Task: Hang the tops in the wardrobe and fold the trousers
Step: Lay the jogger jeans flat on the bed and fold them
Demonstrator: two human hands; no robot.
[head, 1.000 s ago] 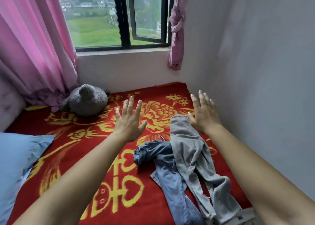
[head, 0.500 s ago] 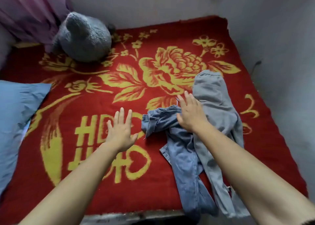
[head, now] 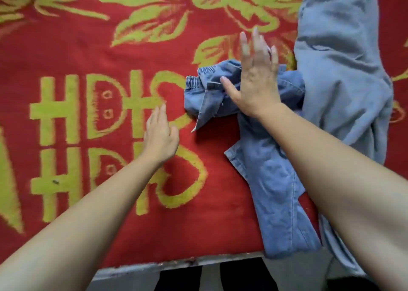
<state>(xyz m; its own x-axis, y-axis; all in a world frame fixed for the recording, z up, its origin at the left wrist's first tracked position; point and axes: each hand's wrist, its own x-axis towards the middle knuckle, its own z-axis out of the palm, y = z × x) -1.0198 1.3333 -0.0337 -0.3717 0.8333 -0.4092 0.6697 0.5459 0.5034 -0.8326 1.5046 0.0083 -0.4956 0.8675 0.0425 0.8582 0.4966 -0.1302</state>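
Blue denim trousers [head: 271, 180] lie crumpled on the red bed cover, their elastic waistband pointing left and one leg trailing over the bed's front edge. Grey trousers [head: 340, 70] lie across them on the right, stretching from the top of the view down past the edge. My right hand [head: 254, 78] is flat, fingers spread, over the denim waistband; I cannot tell if it touches the cloth. My left hand [head: 160, 134] hovers open over the bare cover just left of the denim. No tops are in view.
The red bed cover [head: 88, 48] with yellow flowers and characters fills the view. A grey bed edge [head: 176, 266] runs along the bottom, with dark floor below it.
The view has dropped and closed in on the bed; the window, soft toy and pillow are gone from sight. Both hands came down from raised to just above the cover and denim.
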